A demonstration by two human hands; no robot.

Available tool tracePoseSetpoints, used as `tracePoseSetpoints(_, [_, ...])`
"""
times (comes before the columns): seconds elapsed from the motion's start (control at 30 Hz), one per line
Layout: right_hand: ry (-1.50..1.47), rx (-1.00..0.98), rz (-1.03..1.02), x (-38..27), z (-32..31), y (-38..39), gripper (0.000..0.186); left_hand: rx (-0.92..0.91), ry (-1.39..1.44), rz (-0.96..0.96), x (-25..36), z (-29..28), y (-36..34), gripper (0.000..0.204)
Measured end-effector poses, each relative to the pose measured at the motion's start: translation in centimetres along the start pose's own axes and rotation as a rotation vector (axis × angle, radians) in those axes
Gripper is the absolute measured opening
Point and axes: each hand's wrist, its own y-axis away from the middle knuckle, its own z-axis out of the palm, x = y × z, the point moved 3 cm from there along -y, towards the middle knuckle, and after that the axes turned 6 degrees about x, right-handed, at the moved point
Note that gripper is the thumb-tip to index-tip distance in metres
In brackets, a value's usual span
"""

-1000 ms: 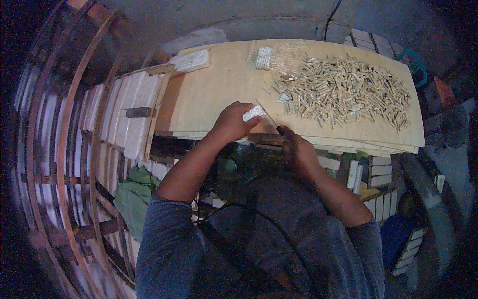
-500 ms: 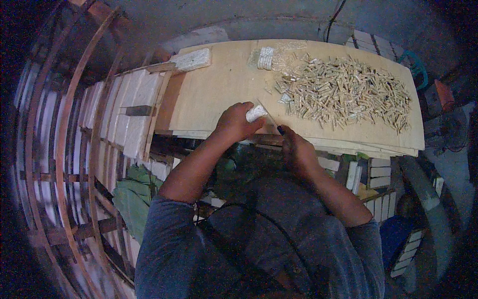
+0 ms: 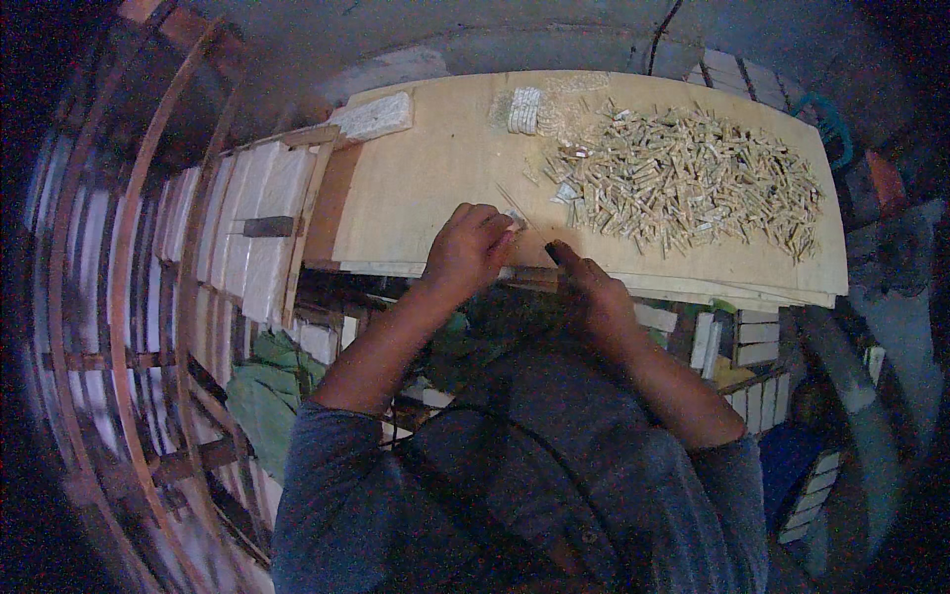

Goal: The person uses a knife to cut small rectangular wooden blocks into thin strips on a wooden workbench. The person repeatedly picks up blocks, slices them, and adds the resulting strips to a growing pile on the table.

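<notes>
Bench (image 3: 416,178) carries a pile of short pale sticks (image 3: 693,178), right of the work. Left hand (image 3: 465,247) closed in a pinch; right hand (image 3: 599,302) closed round a dark-handled tool (image 3: 553,251). White piece (image 3: 514,222), mostly hidden, in left fingers above bench's near side. Probably best: firm pinch, fingertips clear of tool's tip, short controlled strokes.

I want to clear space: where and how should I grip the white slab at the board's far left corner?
Probably grip the white slab across its right end, from the right: it's oblong, lies flat, and that end faces bare board.
</notes>
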Motion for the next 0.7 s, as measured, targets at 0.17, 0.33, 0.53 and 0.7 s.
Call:
tracePoseSetpoints(0.17, [0.076,-0.084,-0.018,-0.8,0.9,-1.6,0.063,0.049,-0.037,0.081,0.4,0.1,-0.4,0.018])
tracePoseSetpoints(0.33, [0.153,-0.115,0.009,-0.6,1.5,-2.2,0.065,0.013,-0.067,0.051,0.3,0.3,-0.3,0.021])
tracePoseSetpoints(0.53, [0.161,-0.182,0.138,0.8,0.0,1.5,0.065,-0.012,-0.062,-0.018,0.6,0.2,-0.2,0.024])
tracePoseSetpoints(0.7, [0.106,-0.149,0.184,0.5,-1.4,2.6,0.062,0.012,-0.071,-0.013,0.4,0.4,0.1,0.025])
